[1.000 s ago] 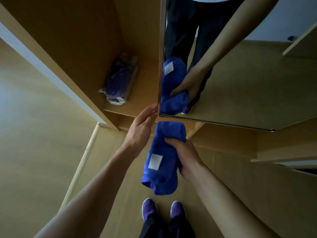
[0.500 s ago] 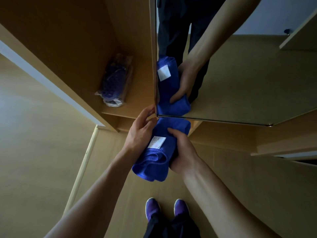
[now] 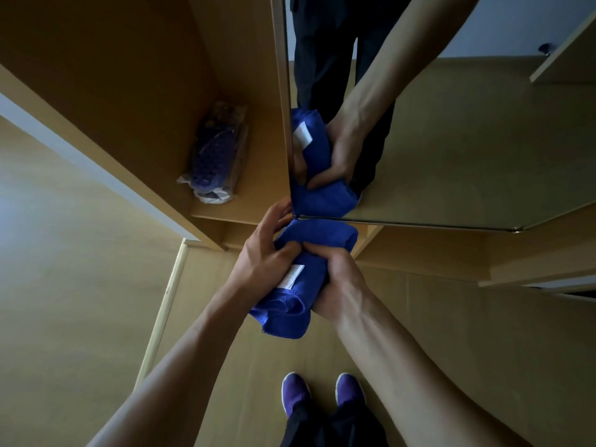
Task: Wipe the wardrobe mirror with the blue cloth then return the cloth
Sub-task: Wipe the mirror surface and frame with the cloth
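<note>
The blue cloth (image 3: pixel 317 240), with a white label, is bunched between both my hands just below the mirror's bottom left corner. My left hand (image 3: pixel 263 256) grips its left side, thumb curled over the fabric. My right hand (image 3: pixel 335 279) wraps around its right side, thumb on top. The cloth's upper end touches the lower edge of the wardrobe mirror (image 3: pixel 467 140), which stands on an open door and reflects the cloth, my hand and dark trousers. The cloth's loose end hangs below my hands.
Left of the mirror door, an open wooden wardrobe compartment (image 3: pixel 232 88) holds a purple item in a clear plastic bag (image 3: pixel 216 156). The floor is pale wood; my purple shoes (image 3: pixel 319 393) are at the bottom. A wooden ledge (image 3: pixel 516 272) runs to the right below the mirror.
My left hand left the mirror's edge and took hold of the cloth. The cloth, hanging long from my right hand before, is now bunched between both hands and closer to the mirror.
</note>
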`<state>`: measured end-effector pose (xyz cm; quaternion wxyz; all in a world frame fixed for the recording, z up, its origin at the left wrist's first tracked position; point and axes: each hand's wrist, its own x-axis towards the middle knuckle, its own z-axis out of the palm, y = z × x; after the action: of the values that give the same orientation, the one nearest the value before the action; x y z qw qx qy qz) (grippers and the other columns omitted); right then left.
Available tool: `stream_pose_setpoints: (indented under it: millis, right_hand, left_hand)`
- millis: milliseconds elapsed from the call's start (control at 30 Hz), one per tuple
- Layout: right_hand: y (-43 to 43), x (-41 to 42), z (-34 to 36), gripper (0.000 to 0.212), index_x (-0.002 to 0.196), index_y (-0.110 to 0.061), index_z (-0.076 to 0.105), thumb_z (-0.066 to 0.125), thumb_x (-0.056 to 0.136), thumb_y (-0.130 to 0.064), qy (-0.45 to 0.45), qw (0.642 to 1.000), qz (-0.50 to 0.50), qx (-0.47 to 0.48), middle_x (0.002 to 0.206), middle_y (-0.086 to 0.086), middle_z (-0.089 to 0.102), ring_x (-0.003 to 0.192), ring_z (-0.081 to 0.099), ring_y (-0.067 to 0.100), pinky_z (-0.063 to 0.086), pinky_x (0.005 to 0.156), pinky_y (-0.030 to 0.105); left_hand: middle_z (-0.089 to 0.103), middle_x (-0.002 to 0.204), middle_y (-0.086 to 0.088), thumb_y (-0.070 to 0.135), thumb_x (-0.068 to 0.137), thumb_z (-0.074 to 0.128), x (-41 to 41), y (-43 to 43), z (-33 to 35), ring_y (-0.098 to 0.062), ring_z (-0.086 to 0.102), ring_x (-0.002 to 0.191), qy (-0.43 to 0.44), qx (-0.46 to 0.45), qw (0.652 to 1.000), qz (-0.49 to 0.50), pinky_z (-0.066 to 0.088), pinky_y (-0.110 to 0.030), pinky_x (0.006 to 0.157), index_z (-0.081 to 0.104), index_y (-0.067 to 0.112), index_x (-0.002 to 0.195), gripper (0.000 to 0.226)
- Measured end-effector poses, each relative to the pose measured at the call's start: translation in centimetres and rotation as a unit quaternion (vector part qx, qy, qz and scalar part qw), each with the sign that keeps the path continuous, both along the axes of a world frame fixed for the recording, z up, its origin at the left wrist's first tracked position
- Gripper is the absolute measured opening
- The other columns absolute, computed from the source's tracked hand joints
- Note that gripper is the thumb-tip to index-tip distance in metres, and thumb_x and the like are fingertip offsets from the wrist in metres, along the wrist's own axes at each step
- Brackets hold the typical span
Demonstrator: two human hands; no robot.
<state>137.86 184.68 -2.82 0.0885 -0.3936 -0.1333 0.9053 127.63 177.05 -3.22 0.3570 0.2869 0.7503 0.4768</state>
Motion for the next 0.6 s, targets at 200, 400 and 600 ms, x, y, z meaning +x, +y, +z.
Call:
stream_pose_setpoints:
  millis: [200, 400, 600]
  right_hand:
    - [1.0, 1.3, -0.2, 0.046, 0.138, 0.003, 0.048, 0.039, 0.1, -0.021, -0.01, 0.999, -0.034, -0.013, 0.134, 0.025, 0.056, 0.115, 0.054, 0.038, 0.039, 0.108, 0.05]
    - [4.1, 4.8, -0.6, 0.014, 0.094, -0.01, 0.055, 0.043, 0.096, -0.018, -0.054, 0.995, -0.078, 0.015, 0.079, 0.003, 0.058, 0.074, 0.061, 0.019, 0.049, 0.067, 0.035]
    - [4.2, 6.3, -1.0, 0.025, 0.112, -0.003, 0.056, 0.044, 0.095, -0.016, -0.084, 0.988, -0.12, 0.04, 0.092, 0.012, 0.063, 0.083, 0.065, 0.028, 0.053, 0.074, 0.042]
  left_hand:
    - [0.058, 0.136, 0.022, 0.033, 0.082, 0.061, -0.1, 0.9, 0.5, 0.002, 0.056, 0.125, -0.026, -0.011, 0.999, 0.035, 0.046, -0.044, 0.111, 0.048, 0.039, 0.144, 0.063]
    - [0.055, 0.135, 0.023, 0.033, 0.08, 0.06, 0.7, 1.6, 1.1, -0.003, 0.056, 0.125, -0.041, 0.01, 0.998, 0.048, 0.05, -0.041, 0.106, 0.047, 0.034, 0.144, 0.065]
    - [0.055, 0.133, 0.027, 0.034, 0.082, 0.058, 1.4, 1.3, 0.7, -0.002, 0.055, 0.126, -0.028, 0.018, 0.998, 0.055, 0.047, -0.021, 0.086, 0.045, 0.036, 0.144, 0.064]
